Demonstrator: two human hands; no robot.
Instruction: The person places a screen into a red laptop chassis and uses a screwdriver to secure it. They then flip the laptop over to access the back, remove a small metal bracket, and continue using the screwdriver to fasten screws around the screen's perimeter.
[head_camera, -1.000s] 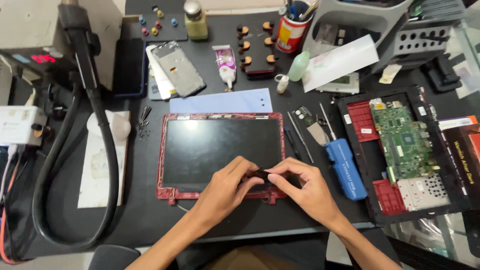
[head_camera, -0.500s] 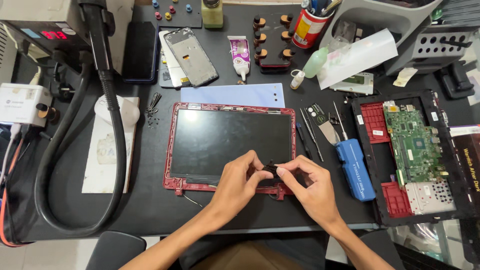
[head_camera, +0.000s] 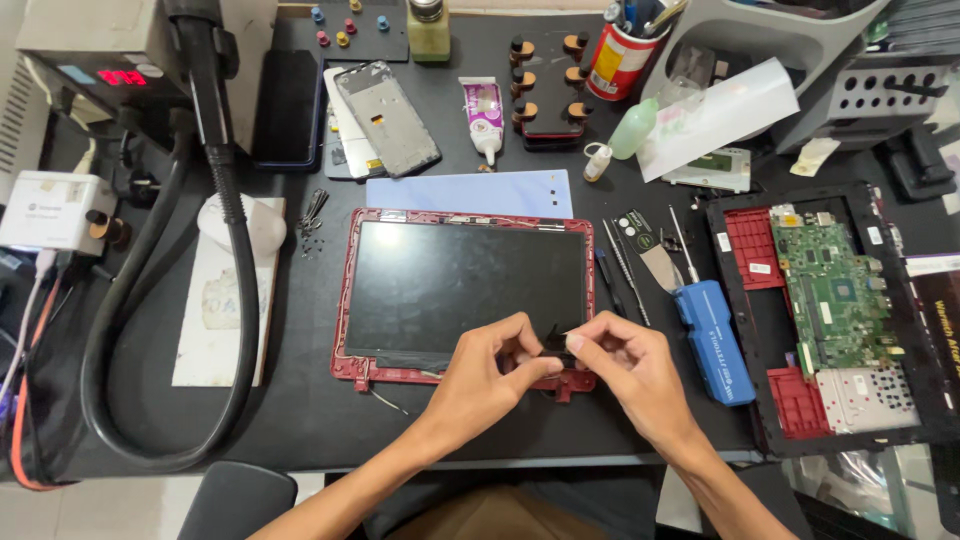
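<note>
Black strip (head_camera: 556, 343) pinched by both hands over red-framed screen (head_camera: 462, 290).

Both forearms come up from the bottom edge and angle inward. The left hand (head_camera: 487, 375) sits palm down, fingers curled, thumb and forefinger pinched. The right hand (head_camera: 622, 368) faces it, fingertips (head_camera: 573, 343) pinched too, the two hands nearly touching at the tips.

2 hands (head_camera: 490, 375), 1 red screen lid (head_camera: 465, 290), 1 blue case (head_camera: 713, 340), approx. 5 pegs (head_camera: 350, 25).
</note>
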